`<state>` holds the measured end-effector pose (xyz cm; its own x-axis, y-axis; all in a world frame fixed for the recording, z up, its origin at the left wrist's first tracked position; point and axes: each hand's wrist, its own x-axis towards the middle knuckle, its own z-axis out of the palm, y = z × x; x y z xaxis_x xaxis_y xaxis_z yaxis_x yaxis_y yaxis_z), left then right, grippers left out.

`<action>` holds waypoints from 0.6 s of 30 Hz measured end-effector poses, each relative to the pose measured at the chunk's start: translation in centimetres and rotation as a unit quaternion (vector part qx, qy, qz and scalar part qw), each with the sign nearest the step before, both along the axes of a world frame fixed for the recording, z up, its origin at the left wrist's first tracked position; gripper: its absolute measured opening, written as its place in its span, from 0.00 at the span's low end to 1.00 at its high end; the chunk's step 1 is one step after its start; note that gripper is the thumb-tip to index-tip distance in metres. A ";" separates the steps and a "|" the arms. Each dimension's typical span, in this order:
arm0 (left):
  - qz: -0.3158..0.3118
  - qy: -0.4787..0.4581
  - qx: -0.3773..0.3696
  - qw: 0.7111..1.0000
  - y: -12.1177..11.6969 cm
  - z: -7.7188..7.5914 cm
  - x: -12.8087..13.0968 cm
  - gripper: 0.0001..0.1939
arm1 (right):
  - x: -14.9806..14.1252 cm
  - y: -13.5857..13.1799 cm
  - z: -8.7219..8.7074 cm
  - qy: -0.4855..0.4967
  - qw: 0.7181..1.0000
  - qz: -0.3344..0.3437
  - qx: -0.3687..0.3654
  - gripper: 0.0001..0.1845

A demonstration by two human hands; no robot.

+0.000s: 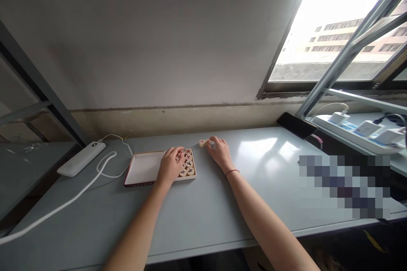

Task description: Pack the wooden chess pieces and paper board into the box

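A shallow box (193,175) stands on the desk with round Chinese chess pieces (188,164) packed in it, marked in red and black characters. My left hand (171,164) is over the box, its fingers curled down around a piece among the others; the palm hides part of the set. Against the box's left side lies its lid (144,167), white inside with a dark red edge. Further right, my right hand (219,152) has thumb and fingers closed about a Chinese chess piece (207,141) on the desk. Another piece (202,142) sits just left of it.
On the left of the grey desk (190,220) lie a white power bank (82,159) and a white cable (73,199). A black phone (296,125) rests at the back right, near a power strip (356,132) with plugs. Metal posts flank the desk. A blurred-out patch covers something at right.
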<state>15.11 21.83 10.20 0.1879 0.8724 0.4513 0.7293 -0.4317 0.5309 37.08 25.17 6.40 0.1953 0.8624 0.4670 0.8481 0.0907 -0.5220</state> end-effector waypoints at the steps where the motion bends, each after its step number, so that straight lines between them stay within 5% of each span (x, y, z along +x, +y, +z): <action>1: 0.012 0.016 0.003 1.000 0.2 0.1 -0.1 0.13 | -0.2 -0.2 0.2 0.001 1.000 -0.006 0.024 0.08; 4: 0.054 0.125 -0.007 0.991 1.0 0.7 -0.1 0.14 | -1.4 -0.9 0.9 0.028 0.997 0.045 0.060 0.08; 8: 0.104 0.263 -0.087 0.955 1.7 1.3 0.5 0.20 | -3.7 -2.4 1.5 0.098 0.982 0.157 -0.031 0.09; 11: 0.117 0.281 -0.110 0.946 1.3 1.4 1.0 0.22 | -4.9 -3.2 1.8 0.120 0.973 0.179 -0.082 0.09; 18: 0.103 0.234 -0.093 0.962 0.8 1.0 1.4 0.18 | -5.1 -3.4 2.0 0.128 0.973 0.179 -0.076 0.10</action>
